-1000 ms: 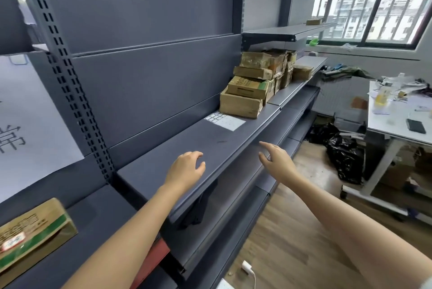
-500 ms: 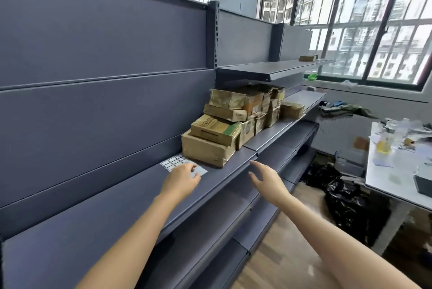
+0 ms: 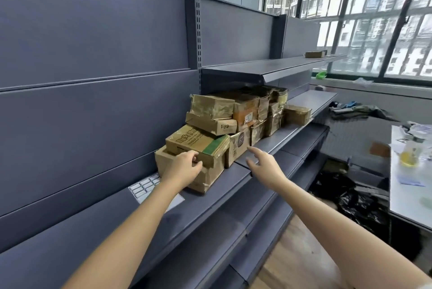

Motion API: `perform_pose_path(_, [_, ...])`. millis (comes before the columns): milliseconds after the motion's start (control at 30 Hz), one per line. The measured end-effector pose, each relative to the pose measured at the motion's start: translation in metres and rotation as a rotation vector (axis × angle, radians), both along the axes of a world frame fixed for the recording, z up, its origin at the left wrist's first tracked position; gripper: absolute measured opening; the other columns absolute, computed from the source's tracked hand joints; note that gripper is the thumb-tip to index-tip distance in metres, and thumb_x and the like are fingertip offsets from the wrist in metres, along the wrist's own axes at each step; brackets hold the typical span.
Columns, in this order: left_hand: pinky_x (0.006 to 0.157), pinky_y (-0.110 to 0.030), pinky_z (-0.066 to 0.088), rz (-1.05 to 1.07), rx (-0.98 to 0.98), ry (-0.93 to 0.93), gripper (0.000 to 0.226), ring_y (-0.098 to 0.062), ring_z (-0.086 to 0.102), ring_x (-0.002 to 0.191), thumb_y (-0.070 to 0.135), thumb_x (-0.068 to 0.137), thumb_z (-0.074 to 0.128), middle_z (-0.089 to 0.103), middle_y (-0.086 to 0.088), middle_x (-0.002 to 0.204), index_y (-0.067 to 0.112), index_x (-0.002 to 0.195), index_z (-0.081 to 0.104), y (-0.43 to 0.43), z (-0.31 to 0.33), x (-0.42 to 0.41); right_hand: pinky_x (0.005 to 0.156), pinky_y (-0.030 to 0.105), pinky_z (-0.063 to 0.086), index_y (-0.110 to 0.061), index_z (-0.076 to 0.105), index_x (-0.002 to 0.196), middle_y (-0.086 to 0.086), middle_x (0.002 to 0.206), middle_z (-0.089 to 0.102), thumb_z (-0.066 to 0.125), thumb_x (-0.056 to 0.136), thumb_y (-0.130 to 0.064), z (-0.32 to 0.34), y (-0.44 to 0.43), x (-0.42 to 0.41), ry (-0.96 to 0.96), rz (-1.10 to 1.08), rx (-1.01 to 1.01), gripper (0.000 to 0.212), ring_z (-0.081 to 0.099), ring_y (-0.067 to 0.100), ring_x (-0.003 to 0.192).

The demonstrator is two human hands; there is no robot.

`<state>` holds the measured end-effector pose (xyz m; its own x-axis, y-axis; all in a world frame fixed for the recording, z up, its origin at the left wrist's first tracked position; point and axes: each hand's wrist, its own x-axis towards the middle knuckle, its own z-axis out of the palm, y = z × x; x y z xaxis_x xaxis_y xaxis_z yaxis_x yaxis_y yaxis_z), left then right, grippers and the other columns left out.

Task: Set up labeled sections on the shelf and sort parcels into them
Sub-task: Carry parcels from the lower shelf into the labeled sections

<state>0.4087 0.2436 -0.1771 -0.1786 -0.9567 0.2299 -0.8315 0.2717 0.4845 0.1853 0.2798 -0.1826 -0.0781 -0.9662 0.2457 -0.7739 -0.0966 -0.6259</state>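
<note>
Head view: one white label sheet (image 3: 145, 187) lies on the grey shelf (image 3: 210, 202); the left hand (image 3: 184, 168) curls its fingers on the green-taped parcel (image 3: 198, 145) fronting a pile (image 3: 245, 111) of perhaps a dozen, rear ones obscured; the right hand (image 3: 264, 165) hovers spread nearby; one table (image 3: 402, 204) stands right.

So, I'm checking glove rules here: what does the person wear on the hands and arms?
Both the left hand and right hand are bare: no gloves, rings, watch or bands show, and the left forearm and right forearm are uncovered. A pale sliver at the bottom right corner may be a sleeve edge.
</note>
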Motion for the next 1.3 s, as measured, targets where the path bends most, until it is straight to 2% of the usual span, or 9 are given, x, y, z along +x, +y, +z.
perform_pose_path(67, [0.094, -0.033, 0.045, 0.013, -0.015, 0.006, 0.042, -0.021, 0.052, 0.119, 0.03, 0.095, 0.05, 0.056, -0.002, 0.132, 0.016, 0.135, 0.048, -0.027, 0.006, -0.013, 0.096, 0.029, 0.038, -0.012, 0.04, 0.141, 0.008, 0.134, 0.053, 0.047, 0.096, -0.021, 0.007, -0.033, -0.009, 0.011, 0.018, -0.027, 0.046, 0.051, 0.023, 0.119])
perform_pose_path(200, [0.093, -0.036, 0.048, 0.025, -0.021, -0.004, 0.043, -0.021, 0.053, 0.117, 0.032, 0.095, 0.049, 0.055, -0.002, 0.132, 0.016, 0.135, 0.046, -0.083, 0.022, -0.034, 0.083, 0.029, 0.043, -0.011, 0.041, 0.141, 0.001, 0.101, 0.06, 0.047, 0.096, -0.02, 0.028, -0.097, -0.024, 0.006, 0.062, -0.073, 0.045, 0.056, 0.021, 0.098])
perform_pose_path(367, [0.095, -0.038, 0.048, 0.07, -0.066, -0.003, 0.045, -0.021, 0.052, 0.119, 0.034, 0.094, 0.05, 0.054, -0.002, 0.134, 0.019, 0.136, 0.045, -0.136, 0.041, -0.058, 0.102, 0.034, 0.04, -0.011, 0.038, 0.142, 0.01, 0.137, 0.051, 0.046, 0.097, -0.022, 0.043, -0.157, -0.038, 0.006, 0.115, -0.112, 0.047, 0.049, 0.024, 0.124])
perform_pose_path(667, [0.104, -0.048, 0.041, 0.171, -0.157, 0.078, 0.078, -0.032, 0.037, 0.134, 0.042, 0.086, 0.062, 0.026, -0.012, 0.151, 0.032, 0.148, 0.015, -0.194, 0.043, -0.1, 0.112, 0.038, 0.027, -0.014, 0.033, 0.145, 0.01, 0.147, 0.036, 0.053, 0.094, -0.029, 0.049, -0.234, -0.059, 0.126, 0.183, -0.192, 0.056, 0.026, 0.026, 0.138])
perform_pose_path(800, [0.108, -0.052, 0.036, 0.209, -0.098, 0.06, 0.081, -0.037, 0.028, 0.139, 0.04, 0.085, 0.065, 0.015, -0.015, 0.156, 0.04, 0.148, 0.014, -0.214, 0.047, -0.117, 0.113, 0.042, 0.026, -0.017, 0.025, 0.148, 0.009, 0.15, 0.031, 0.054, 0.093, -0.034, 0.053, -0.268, -0.065, 0.247, 0.239, -0.176, 0.065, 0.023, 0.029, 0.139])
perform_pose_path(967, [0.101, -0.045, 0.044, 0.281, -0.136, 0.099, 0.063, -0.031, 0.049, 0.123, 0.02, 0.088, 0.064, 0.046, -0.012, 0.139, 0.029, 0.141, 0.033, -0.221, 0.048, -0.129, 0.119, 0.045, 0.01, -0.02, 0.016, 0.15, 0.01, 0.149, 0.034, 0.049, 0.094, -0.041, 0.055, -0.297, -0.065, 0.402, 0.328, -0.113, 0.068, 0.018, 0.034, 0.142])
perform_pose_path(1033, [0.1, -0.044, 0.044, 0.308, -0.164, 0.109, 0.055, -0.03, 0.051, 0.12, 0.013, 0.09, 0.06, 0.052, -0.01, 0.133, 0.025, 0.139, 0.037, -0.217, 0.05, -0.133, 0.119, 0.045, 0.008, -0.02, 0.019, 0.149, 0.012, 0.145, 0.041, 0.05, 0.094, -0.041, 0.053, -0.304, -0.065, 0.414, 0.361, -0.125, 0.067, 0.024, 0.033, 0.14])
perform_pose_path(1167, [0.096, -0.04, 0.045, 0.335, -0.195, 0.182, 0.049, -0.028, 0.054, 0.116, 0.01, 0.092, 0.057, 0.058, -0.01, 0.126, 0.023, 0.135, 0.04, -0.207, 0.048, -0.137, 0.116, 0.042, 0.021, -0.018, 0.032, 0.143, 0.012, 0.133, 0.051, 0.055, 0.092, -0.037, 0.053, -0.311, -0.065, 0.343, 0.414, -0.214, 0.059, 0.039, 0.03, 0.129])
perform_pose_path(1300, [0.095, -0.032, 0.045, 0.383, -0.249, 0.29, 0.05, -0.022, 0.055, 0.116, 0.009, 0.093, 0.056, 0.058, -0.006, 0.128, 0.028, 0.136, 0.039, -0.186, 0.047, -0.128, 0.112, 0.038, 0.03, -0.019, 0.035, 0.143, 0.008, 0.141, 0.047, 0.06, 0.091, -0.031, 0.06, -0.304, -0.06, 0.115, 0.595, -0.243, 0.059, 0.039, 0.025, 0.131])
